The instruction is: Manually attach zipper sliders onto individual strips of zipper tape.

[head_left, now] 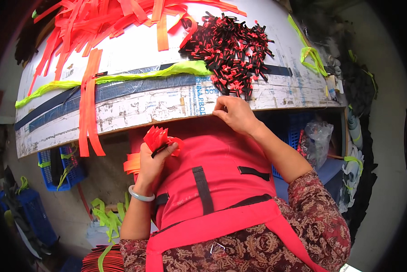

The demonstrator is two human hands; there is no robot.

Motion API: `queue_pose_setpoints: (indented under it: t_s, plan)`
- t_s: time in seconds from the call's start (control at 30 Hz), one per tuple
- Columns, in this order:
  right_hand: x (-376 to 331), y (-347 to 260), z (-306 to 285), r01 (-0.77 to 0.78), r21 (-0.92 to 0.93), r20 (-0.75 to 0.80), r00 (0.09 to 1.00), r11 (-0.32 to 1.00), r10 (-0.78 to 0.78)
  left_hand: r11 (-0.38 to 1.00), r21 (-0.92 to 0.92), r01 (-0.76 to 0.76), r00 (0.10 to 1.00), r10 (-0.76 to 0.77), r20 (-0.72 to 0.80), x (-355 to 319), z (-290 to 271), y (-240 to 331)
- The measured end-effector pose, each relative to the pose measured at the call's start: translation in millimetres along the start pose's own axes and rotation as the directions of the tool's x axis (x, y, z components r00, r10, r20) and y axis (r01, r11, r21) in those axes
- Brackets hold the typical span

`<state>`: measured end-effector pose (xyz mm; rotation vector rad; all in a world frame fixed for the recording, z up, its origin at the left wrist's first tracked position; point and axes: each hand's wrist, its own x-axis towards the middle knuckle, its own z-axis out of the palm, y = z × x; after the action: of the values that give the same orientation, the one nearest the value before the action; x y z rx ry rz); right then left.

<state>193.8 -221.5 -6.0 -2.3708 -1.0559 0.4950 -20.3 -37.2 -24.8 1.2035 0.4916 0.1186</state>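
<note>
My left hand (150,164) is closed round a bundle of folded bright orange-red fabric strips (156,138), held over the red apron (226,167) on my lap. A small dark piece shows by its thumb. At the table's near edge, my right hand (238,115) has its thumb and fingers pinched together. Whatever lies between those fingertips is too small or hidden to make out. Just beyond that hand is a heap of small black-and-red fabric pieces (233,50), spread on the white tabletop (135,103).
Long orange-red strips (94,22) lie tangled at the far left, two hanging over the front edge. A yellow-green band (153,72) crosses the table; another yellow-green strip (310,52) lies right. Below are a blue basket (62,170) and a clear plastic bag (315,140).
</note>
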Motion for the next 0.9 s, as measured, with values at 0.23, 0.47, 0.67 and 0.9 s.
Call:
queue_pose_setpoints:
  t_s: [0.23,0.47,0.67,0.9]
  plan:
    - [1,2,-1,-0.177,0.361,0.075,0.984,0.916,0.161,0.997,-0.073,0.002,1.000,-0.003,-0.010,-5,-5,-8]
    - [-2,-4,-4,-0.206,0.742,0.130,0.978,0.638,0.165,0.996,-0.088,-0.010,0.999,0.007,-0.043,-6,-11,-3]
    - [-10,-18,1,0.140,0.171,-0.181,0.977,0.975,-0.109,0.995,-0.082,-0.048,0.997,0.043,-0.066,1,-6,1]
    - [-15,3,5,0.064,0.204,-0.111,0.993,0.977,-0.042,0.998,-0.062,-0.019,1.000,0.018,-0.010,-1,-6,-2]
